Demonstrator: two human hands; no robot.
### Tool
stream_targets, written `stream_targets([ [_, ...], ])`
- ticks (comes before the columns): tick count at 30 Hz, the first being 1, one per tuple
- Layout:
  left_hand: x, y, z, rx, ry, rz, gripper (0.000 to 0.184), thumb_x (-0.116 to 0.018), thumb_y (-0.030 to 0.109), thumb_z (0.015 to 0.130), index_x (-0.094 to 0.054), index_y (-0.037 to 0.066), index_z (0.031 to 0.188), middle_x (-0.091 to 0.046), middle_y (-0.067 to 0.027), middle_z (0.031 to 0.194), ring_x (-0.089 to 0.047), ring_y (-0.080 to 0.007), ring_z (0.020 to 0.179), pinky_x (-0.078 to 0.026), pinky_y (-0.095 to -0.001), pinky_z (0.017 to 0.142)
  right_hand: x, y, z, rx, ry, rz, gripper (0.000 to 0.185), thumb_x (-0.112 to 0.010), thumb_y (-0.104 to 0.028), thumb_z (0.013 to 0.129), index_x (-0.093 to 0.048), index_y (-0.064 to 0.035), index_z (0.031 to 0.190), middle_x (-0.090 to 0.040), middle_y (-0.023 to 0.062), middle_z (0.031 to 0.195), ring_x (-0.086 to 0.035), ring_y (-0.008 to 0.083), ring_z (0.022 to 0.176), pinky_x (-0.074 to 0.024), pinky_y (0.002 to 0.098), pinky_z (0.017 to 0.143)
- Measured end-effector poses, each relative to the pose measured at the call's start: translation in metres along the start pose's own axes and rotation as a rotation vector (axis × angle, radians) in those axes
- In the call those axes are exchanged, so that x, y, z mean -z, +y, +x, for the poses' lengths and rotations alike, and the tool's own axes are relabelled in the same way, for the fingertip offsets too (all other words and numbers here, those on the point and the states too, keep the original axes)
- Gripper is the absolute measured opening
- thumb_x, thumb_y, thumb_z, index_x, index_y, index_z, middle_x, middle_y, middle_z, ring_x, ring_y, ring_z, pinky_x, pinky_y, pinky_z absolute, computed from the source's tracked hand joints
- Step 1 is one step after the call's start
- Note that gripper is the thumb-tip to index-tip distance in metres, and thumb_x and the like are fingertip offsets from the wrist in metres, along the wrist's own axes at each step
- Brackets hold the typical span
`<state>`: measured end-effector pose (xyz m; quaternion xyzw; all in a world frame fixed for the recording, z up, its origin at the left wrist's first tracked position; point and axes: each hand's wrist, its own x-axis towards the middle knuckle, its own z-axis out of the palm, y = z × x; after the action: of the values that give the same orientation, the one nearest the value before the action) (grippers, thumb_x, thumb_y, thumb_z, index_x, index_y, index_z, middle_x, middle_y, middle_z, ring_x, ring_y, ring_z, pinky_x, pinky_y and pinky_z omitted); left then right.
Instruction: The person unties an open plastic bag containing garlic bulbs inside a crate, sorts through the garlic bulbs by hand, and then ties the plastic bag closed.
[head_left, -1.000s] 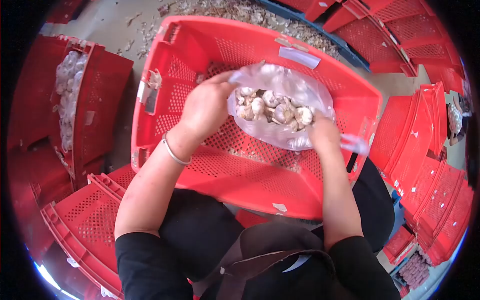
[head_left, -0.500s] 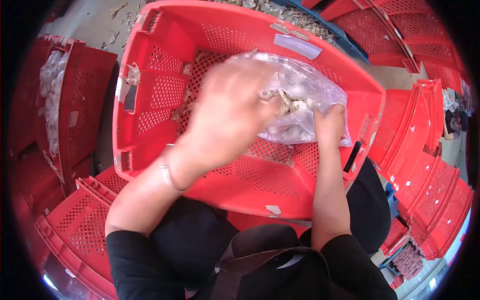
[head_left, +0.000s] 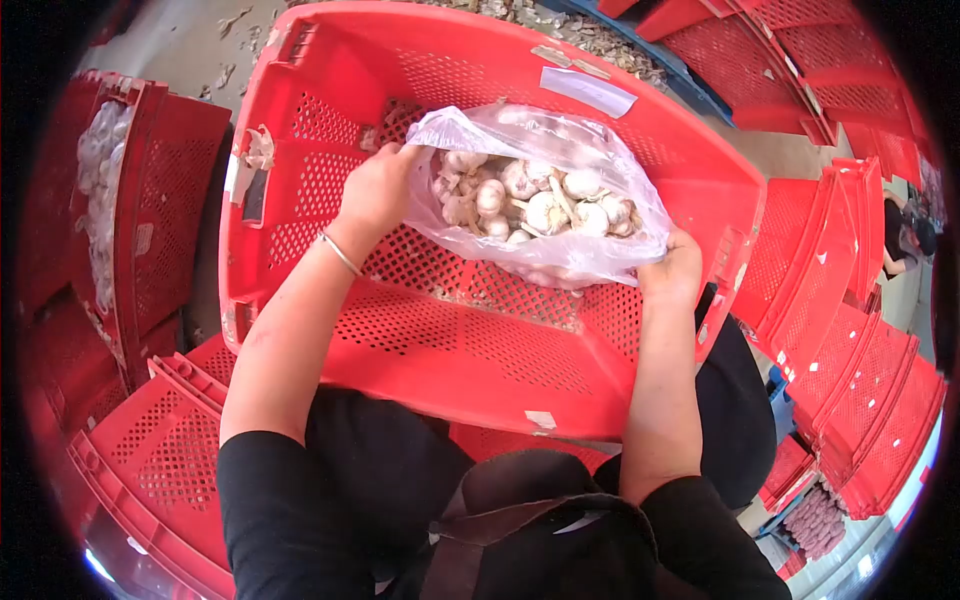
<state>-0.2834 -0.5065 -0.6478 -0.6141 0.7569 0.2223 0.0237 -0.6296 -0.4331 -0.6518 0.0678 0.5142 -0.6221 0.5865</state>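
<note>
Clear, faintly purple plastic forms the bag (head_left: 565, 135), which lies inside the large red crate (head_left: 450, 345) with its mouth spread wide and garlic bulbs (head_left: 545, 212) showing in it. The bag stretches between the two hands, its left end at the fingers of the left hand (head_left: 380, 188) and its right end at those of the right hand (head_left: 674, 268). The left fingers are closed on the rim, thumb and fingertips pinching the film. The right fingers are curled closed around the opposite edge, with the thumb near the rim. The bulbs lie between the hands, apart from the fingers.

The left forearm reaches up and inward over the crate's near-left side, wrist slightly bent, with a pale bracelet (head_left: 341, 255) around it. The right forearm rises nearly straight over the crate's near edge, and that hand sits lower in the view than the left. Both arms come out of black sleeves, beside a dark apron (head_left: 520, 500). A pale label (head_left: 588, 90) is on the crate's far wall, and dry skins (head_left: 560, 28) litter the floor beyond.
</note>
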Motion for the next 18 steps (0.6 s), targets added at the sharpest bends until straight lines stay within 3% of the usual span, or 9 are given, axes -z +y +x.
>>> stream_targets([
  [3,-0.016,0.0,-0.008,-0.035,0.109,-0.224,0.046,-0.055,0.004,0.076,-0.049,0.01,0.121,-0.06,-0.0218,0.1,-0.059,-0.0406,0.09,-0.049,-0.0488,0.076,-0.006,-0.006,-0.014,-0.029,-0.002,-0.044,0.056,-0.037,0.002,0.07,-0.046,0.0111,0.124,-0.053,0.0234,0.123,-0.052,0.033,0.115,-0.0375,0.0439,0.103],
  [5,-0.018,0.001,-0.009,-0.051,0.125,-0.247,0.044,-0.054,0.004,0.075,-0.05,0.008,0.119,-0.06,-0.0226,0.1,-0.059,-0.0405,0.09,-0.049,-0.0487,0.075,-0.003,-0.01,-0.017,0.152,-0.015,-0.426,0.053,-0.036,0.003,0.07,-0.049,0.0123,0.121,-0.057,0.0209,0.119,-0.055,0.029,0.11,-0.0398,0.0385,0.099],
  [7,-0.017,0.007,-0.01,-0.068,0.139,-0.27,0.043,-0.054,0.003,0.075,-0.05,0.006,0.117,-0.06,-0.0234,0.1,-0.06,-0.0403,0.09,-0.049,-0.0487,0.075,-0.003,-0.009,-0.021,0.174,-0.024,-0.504,0.049,-0.036,0.002,0.074,-0.051,0.0109,0.12,-0.061,0.0167,0.113,-0.058,0.0239,0.103,-0.0418,0.0323,0.093],
  [9,0.001,0.017,-0.01,0.017,0.013,-0.18,0.04,-0.052,0.003,0.075,-0.05,0.003,0.114,-0.059,-0.0248,0.098,-0.059,-0.0408,0.09,-0.049,-0.0486,0.076,-0.003,-0.008,-0.023,0.287,0.088,-0.929,0.043,-0.041,-0.004,0.08,-0.052,0.0077,0.12,-0.063,0.0157,0.108,-0.059,0.021,0.098,-0.0437,0.0317,0.088],
  [12,0.023,0.031,-0.01,0.058,-0.078,-0.07,0.031,-0.052,0.006,0.076,-0.055,0.005,0.107,-0.059,-0.0216,0.103,-0.059,-0.0391,0.094,-0.049,-0.0465,0.078,0.002,0.002,-0.018,0.483,0.054,-1.109,0.039,-0.05,-0.012,0.084,-0.053,0.0053,0.118,-0.063,0.016,0.103,-0.059,0.0185,0.092,-0.0449,0.0323,0.082],
  [13,0.026,0.034,-0.011,0.079,-0.152,0.009,0.029,-0.052,0.007,0.077,-0.057,0.006,0.105,-0.058,-0.0204,0.109,-0.058,-0.0372,0.1,-0.05,-0.0459,0.08,-0.009,0.005,-0.027,0.477,0.042,-1.178,0.042,-0.06,-0.017,0.081,-0.052,0.005,0.116,-0.063,0.0213,0.102,-0.062,0.0264,0.094,-0.0461,0.0363,0.083],
  [14,0.022,0.034,-0.013,0.076,-0.151,0.009,0.029,-0.052,0.007,0.077,-0.057,0.006,0.105,-0.058,-0.0204,0.109,-0.058,-0.0372,0.1,-0.05,-0.0459,0.08,-0.014,0.007,-0.033,0.479,0.045,-1.177,0.042,-0.06,-0.017,0.081,-0.052,0.005,0.116,-0.063,0.0213,0.102,-0.062,0.0264,0.094,-0.0461,0.0363,0.083],
  [16,0.01,0.034,-0.016,-0.112,0.233,0.235,0.026,-0.054,0.009,0.077,-0.06,0.009,0.103,-0.049,-0.0178,0.126,-0.05,-0.0331,0.115,-0.048,-0.0454,0.084,-0.02,0.01,-0.04,0.707,0.075,-1.644,0.047,-0.065,-0.016,0.078,-0.05,0.0043,0.117,-0.062,0.0258,0.103,-0.061,0.0368,0.098,-0.0464,0.0399,0.084],
  [18,0.006,0.035,-0.014,-0.159,0.312,0.259,0.029,-0.055,0.01,0.077,-0.06,0.011,0.105,-0.045,-0.0174,0.13,-0.046,-0.0324,0.119,-0.047,-0.0458,0.086,-0.01,0.01,-0.036,0.656,0.07,-1.697,0.05,-0.067,-0.015,0.075,-0.049,0.0047,0.118,-0.059,0.0301,0.104,-0.057,0.0424,0.101,-0.0462,0.042,0.085],
])
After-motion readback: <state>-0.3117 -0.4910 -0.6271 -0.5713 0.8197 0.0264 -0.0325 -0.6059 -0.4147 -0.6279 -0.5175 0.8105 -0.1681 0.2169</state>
